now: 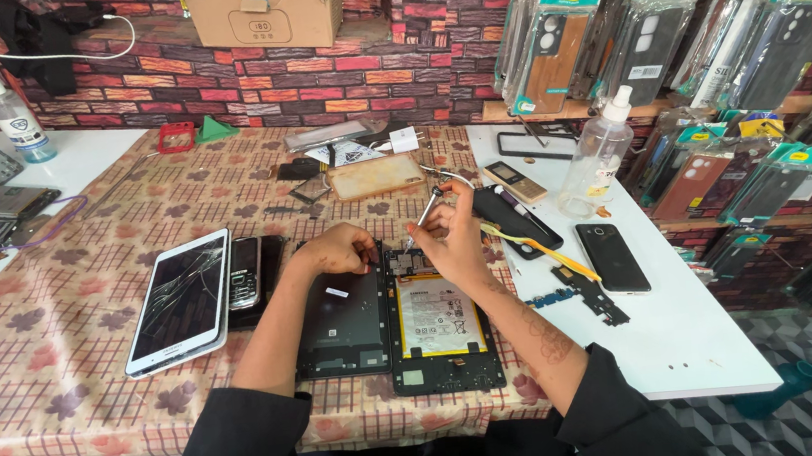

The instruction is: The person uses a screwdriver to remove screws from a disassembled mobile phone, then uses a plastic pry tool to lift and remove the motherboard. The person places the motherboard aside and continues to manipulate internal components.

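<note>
Cloth: A brown and cream checked tablecloth (pixel 74 323) covered the bench where we worked, against a wall papered like red brick.
Opened tablet: The opened tablet (pixel 442 330) lay flat at the near edge of the cloth, straight ahead of us, its pale battery (pixel 441 317) and dark inner frame showing.
Back cover: A black back cover (pixel 343 325) lay touching the tablet on its left.
Left hand: Our left hand (pixel 336 249) rested curled on the top edge of the back cover, fingertips pressing down near the tablet's upper corner; it steadied rather than gripped.
Right hand: Our right hand (pixel 452 238) pinched a thin screwdriver (pixel 422 218), tip angled down onto the circuit area above the battery.
Doing it well: We judged the tip should sit square in the screw head, shaft close to upright, with light downward pressure, while the other hand kept the tablet from sliding.
To the left: A white tablet with a cracked screen (pixel 182 300) lay beside a small keypad phone (pixel 245 272).
To the right: On the white table (pixel 679 340) sat a black phone (pixel 611 257), a clear squeeze bottle (pixel 599 152) and loose parts.
Wall: Packaged phone cases (pixel 688 37) hung on the right.
</note>
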